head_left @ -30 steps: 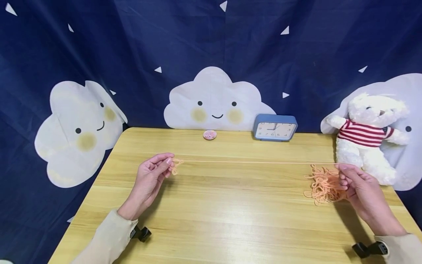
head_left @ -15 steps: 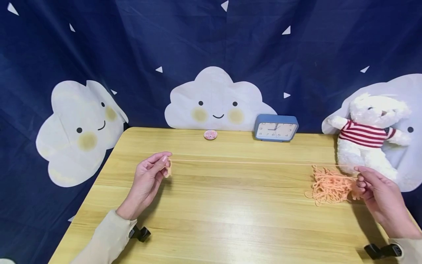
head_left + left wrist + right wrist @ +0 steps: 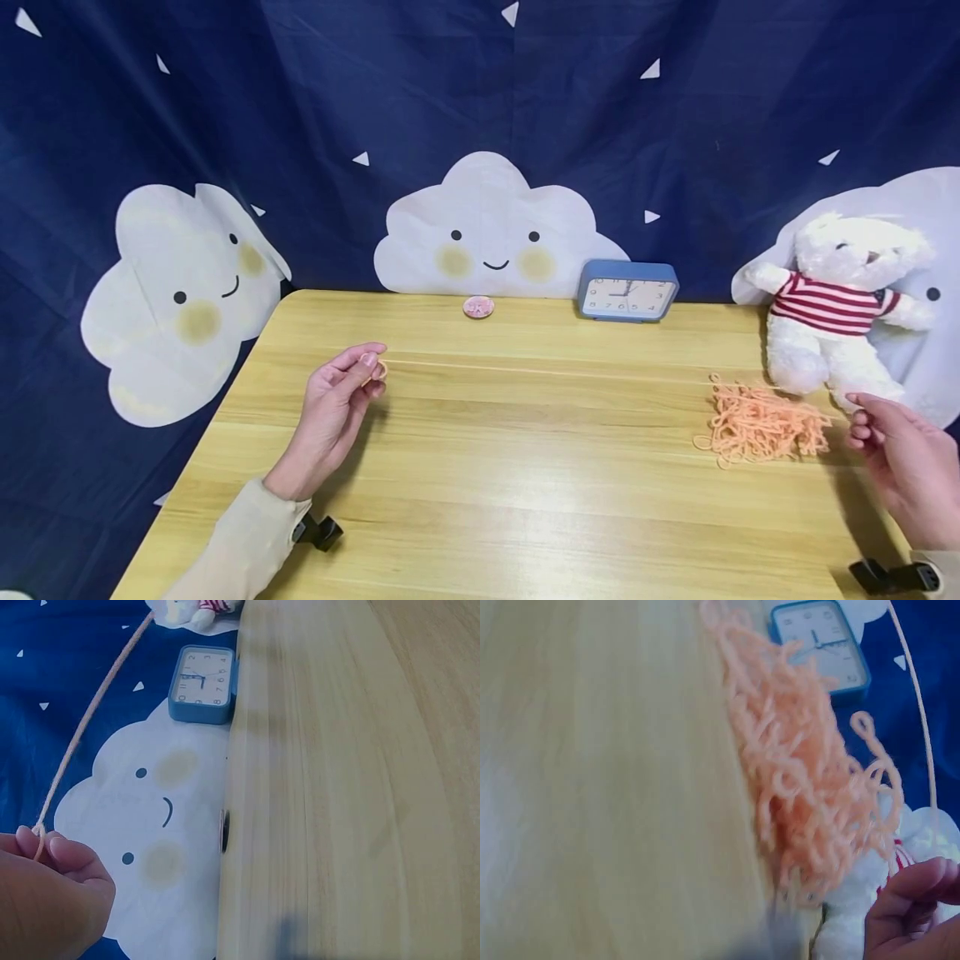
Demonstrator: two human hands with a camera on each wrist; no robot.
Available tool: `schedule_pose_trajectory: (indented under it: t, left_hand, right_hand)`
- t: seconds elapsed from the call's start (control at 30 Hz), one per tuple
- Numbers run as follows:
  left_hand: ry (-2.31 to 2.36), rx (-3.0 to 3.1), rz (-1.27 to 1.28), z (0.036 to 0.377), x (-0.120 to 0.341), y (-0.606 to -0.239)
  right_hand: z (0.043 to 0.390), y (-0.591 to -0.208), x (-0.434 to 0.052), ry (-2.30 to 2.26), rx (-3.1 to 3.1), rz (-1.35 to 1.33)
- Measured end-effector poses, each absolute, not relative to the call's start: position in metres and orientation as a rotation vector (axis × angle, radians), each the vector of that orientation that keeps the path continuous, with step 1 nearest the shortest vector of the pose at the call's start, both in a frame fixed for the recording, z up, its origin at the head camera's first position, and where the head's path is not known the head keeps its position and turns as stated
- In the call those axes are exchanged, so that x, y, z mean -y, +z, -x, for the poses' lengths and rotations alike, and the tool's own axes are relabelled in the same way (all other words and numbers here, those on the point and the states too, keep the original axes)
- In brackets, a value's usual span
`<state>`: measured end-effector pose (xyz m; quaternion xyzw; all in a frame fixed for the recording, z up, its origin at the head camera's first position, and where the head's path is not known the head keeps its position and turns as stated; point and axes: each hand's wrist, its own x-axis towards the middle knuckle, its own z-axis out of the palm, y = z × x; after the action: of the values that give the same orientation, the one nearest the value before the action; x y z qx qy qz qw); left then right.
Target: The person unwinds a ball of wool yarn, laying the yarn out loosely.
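Observation:
A single peach yarn strand (image 3: 525, 372) runs taut across the table from hand to hand. My left hand (image 3: 333, 417) pinches its left end, where a small loop shows at the fingertips; the left wrist view shows the strand (image 3: 90, 712) rising from those fingers. At the far right, my right hand (image 3: 903, 467) pinches the strand between thumb and forefinger above the table. Just left of that hand lies a tangled pile of peach yarn (image 3: 768, 427). The right wrist view shows the pile (image 3: 802, 765) closely, with the right fingertips partly cut off by the frame edge.
A white teddy bear (image 3: 832, 304) in a striped shirt sits behind the yarn pile. Along the back edge of the wooden table (image 3: 510, 500) stand a blue clock (image 3: 628, 290) and a small pink round item (image 3: 478, 307). A dark blue cloud-print curtain (image 3: 337, 83) hangs behind.
My right hand has moved right and toward me, drawing the strand longer past the pile. The loose loops at my left fingertips have shrunk to one small loop; the left hand shifted slightly left.

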<state>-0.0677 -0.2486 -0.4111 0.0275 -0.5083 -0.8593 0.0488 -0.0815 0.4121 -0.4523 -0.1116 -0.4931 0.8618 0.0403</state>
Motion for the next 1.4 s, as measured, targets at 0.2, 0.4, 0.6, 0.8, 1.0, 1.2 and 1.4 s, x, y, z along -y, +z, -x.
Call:
schedule_pose_trajectory:
  t: [0.2, 0.4, 0.6, 0.8, 1.0, 1.2, 1.4]
  left_hand:
    - [-2.655, 1.477, -0.084, 0.07, 0.248, -0.411]
    - [-2.659, 1.477, -0.087, 0.07, 0.247, -0.41]
    - [-2.671, 1.479, -0.095, 0.07, 0.246, -0.409]
    - [-2.682, 1.484, -0.107, 0.071, 0.244, -0.408]
    - [-2.675, 1.513, -0.116, 0.072, 0.243, -0.407]
    - [-2.688, 1.518, -0.117, 0.073, 0.242, -0.406]
    - [-2.687, 1.535, -0.094, 0.073, 0.239, -0.405]
  right_hand:
    - [0.08, -0.459, -0.419, 2.617, 2.011, 0.286]
    - [0.076, -0.447, -0.402, 2.278, 2.291, 0.33]
    - [0.071, -0.433, -0.368, 2.121, 2.005, 0.497]
    - [0.07, -0.434, -0.332, 2.585, 1.585, 0.157]
    - [0.08, -0.44, -0.288, 2.783, 1.914, -0.191]
    - [0.096, -0.441, -0.24, 2.973, 2.043, -0.405]
    - [0.108, -0.445, -0.193, 2.991, 2.243, -0.493]
